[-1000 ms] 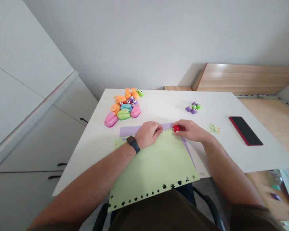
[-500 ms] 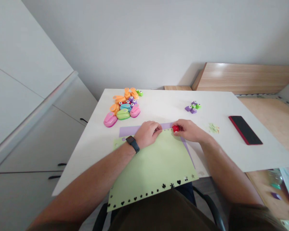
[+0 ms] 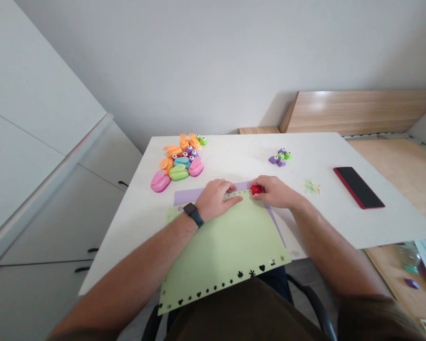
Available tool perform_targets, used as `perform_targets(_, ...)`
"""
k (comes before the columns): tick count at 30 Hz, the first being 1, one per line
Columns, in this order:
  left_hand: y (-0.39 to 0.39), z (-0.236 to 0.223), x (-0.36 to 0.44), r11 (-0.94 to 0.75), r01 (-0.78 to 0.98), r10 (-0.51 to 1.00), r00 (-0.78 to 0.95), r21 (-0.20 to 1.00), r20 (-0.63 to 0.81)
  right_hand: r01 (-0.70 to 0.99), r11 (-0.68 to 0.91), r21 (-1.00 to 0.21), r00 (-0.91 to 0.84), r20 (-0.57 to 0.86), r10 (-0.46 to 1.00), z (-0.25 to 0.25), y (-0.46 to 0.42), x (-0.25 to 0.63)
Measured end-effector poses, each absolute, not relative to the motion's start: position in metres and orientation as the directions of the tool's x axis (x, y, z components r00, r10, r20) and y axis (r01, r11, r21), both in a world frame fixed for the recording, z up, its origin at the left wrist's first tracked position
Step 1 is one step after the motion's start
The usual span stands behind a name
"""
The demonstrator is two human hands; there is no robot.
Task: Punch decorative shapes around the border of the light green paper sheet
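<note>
A light green sheet of paper (image 3: 227, 241) has small punched shapes along its edges, and its near edge hangs past the table. Beneath it, a purple sheet (image 3: 189, 195) shows at the far side and right. In my right hand (image 3: 271, 190) is a small red craft punch (image 3: 255, 190), held at the green sheet's far right corner. My left hand (image 3: 217, 198), with a dark watch (image 3: 193, 214) on its wrist, rests on the green sheet near the far edge. Its thumb and fingers are apart, with punched paper showing between them.
Back left on the white table (image 3: 131, 218) is a cluster of colourful craft punches (image 3: 179, 172). Small purple and green punches (image 3: 281, 157) sit at the back right. Paper bits (image 3: 312, 186) and a black-and-red flat device (image 3: 359, 187) lie to the right.
My left thumb has moved away from the fingers, where they were together before. My right hand stays at the corner with the red punch. The whole view has shifted slightly.
</note>
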State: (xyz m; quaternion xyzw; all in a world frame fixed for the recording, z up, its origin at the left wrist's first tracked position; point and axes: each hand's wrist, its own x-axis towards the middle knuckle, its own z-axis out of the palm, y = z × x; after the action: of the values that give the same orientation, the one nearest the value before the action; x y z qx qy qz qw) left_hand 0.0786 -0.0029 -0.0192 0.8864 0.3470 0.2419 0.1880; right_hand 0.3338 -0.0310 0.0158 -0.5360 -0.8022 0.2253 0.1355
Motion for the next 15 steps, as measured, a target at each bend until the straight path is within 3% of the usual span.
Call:
perform_targets(8,-0.009,-0.001,0.091,-0.708,0.583,0.696,0.672,0.399,0.253,0.804,0.338,-0.49,-0.392,-0.01,0.92,0.013,-0.03,0.335)
perform_targets(15,0.0,0.0,0.133,-0.698,0.552,0.683,0.704,0.456,0.194,0.803,0.35,-0.483,-0.404,-0.009,0.915,0.015,-0.031,0.335)
